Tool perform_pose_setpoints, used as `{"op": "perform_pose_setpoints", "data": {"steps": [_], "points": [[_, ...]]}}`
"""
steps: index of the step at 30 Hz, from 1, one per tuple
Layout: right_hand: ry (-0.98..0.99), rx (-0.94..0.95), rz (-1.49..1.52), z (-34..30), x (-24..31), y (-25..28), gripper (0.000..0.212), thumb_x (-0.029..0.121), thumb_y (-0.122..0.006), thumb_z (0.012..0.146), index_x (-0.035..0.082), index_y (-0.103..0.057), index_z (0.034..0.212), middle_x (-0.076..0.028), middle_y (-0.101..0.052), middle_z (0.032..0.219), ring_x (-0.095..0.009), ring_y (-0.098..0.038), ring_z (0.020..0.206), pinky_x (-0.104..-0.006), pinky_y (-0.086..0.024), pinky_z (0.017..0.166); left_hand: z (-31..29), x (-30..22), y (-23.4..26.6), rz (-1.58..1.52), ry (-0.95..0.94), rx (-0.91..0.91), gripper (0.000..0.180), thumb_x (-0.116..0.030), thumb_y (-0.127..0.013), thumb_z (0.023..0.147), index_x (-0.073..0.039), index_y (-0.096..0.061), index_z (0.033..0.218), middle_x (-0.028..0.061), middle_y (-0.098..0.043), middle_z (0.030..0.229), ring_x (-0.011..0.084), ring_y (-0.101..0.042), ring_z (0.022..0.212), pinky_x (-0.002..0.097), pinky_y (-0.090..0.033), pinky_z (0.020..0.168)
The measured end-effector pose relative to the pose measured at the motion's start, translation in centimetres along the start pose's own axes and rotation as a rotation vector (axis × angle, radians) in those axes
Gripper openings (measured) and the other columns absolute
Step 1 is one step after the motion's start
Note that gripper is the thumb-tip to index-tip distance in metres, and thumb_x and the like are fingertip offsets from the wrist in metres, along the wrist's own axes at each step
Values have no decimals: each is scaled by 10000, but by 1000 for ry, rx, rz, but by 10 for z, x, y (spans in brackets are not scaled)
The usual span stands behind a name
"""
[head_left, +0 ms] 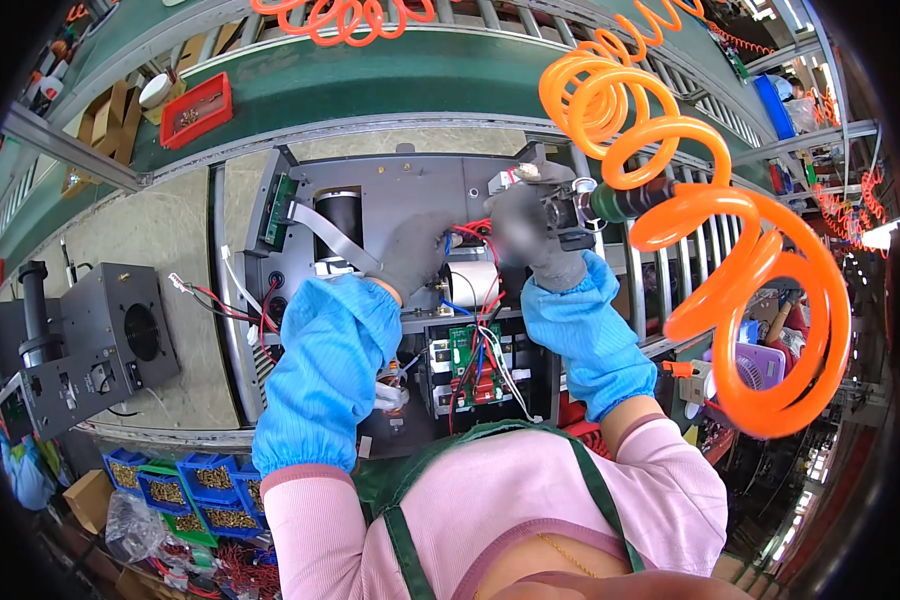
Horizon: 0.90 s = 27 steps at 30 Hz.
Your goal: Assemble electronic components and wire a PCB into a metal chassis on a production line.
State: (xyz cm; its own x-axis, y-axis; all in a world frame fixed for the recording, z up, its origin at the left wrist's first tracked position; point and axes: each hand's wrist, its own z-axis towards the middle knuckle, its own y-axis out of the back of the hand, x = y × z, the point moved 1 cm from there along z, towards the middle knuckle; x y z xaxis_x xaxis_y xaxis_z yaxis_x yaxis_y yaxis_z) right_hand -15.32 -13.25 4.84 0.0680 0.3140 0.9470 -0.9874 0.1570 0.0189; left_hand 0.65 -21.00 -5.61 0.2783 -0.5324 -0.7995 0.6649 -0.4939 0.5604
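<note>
Evidently, the work is all at close quarters; the left hand (417, 258), in a grey glove, has its fingers bent down beside red wires (478, 230) and a white cylinder (470, 284), though whether they pinch anything I cannot tell; the right hand (548, 252), also gloved and partly blurred, is up against a dark hand tool (625, 203) at the right end of the open grey chassis (410, 178), and its grip I cannot tell either; good handling, I judge, means the left fingers guarding the loose leads, the tool kept square, and enough slack in the orange coiled hose (715, 290) that it does not tug; the green circuit board (460, 345), nearer the body, deserves clearance from the sleeves; farther out, below the counter (195, 230), blue bins (206, 461) and a green bin (205, 538) hold small brass-coloured parts; at the upper left, a red tray (195, 129) holds a few small metal pieces, near a white tub (155, 92) whose contents I cannot make out.
</note>
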Motion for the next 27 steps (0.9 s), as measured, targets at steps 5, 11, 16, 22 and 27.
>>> {"op": "perform_pose_setpoints", "data": {"steps": [5,11,16,22,27], "points": [[37,-71,35,7,6,-9,550,-16,-723,743,38,-477,1232,-55,-636,808,-127,-620,743,-293,-523,719,0,0,0,20,15,31,200,-158,-666,823,-52,-619,986,176,-631,892,395,-597,852,441,-472,741],[-327,43,-26,16,-4,6,493,-59,-701,703,17,-536,1162,-60,-640,782,-95,-595,652,-249,-503,614,-1,8,-6,-41,48,18,214,-133,-628,812,-80,-630,1019,165,-650,939,382,-608,898,453,-481,798],[14,-215,-132,4,-13,-3,432,-40,-677,724,18,-549,1132,-40,-614,732,-104,-586,631,-279,-515,623,1,4,-6,65,41,44,247,-89,-598,803,-86,-640,1047,162,-655,971,372,-614,919,445,-485,815],[-127,37,145,7,-4,2,409,-38,-693,756,24,-555,1136,-36,-610,890,-112,-595,800,-254,-481,709,-2,7,-4,52,20,5,256,-69,-601,793,-88,-646,1044,167,-652,960,375,-613,908,439,-485,800],[-215,53,296,26,17,-7,405,-3,-710,718,0,-556,1093,-52,-644,848,-127,-635,763,-281,-529,723,-4,3,0,39,36,13,248,-23,-615,774,-68,-648,1015,169,-654,923,378,-620,868,425,-489,759]]}}
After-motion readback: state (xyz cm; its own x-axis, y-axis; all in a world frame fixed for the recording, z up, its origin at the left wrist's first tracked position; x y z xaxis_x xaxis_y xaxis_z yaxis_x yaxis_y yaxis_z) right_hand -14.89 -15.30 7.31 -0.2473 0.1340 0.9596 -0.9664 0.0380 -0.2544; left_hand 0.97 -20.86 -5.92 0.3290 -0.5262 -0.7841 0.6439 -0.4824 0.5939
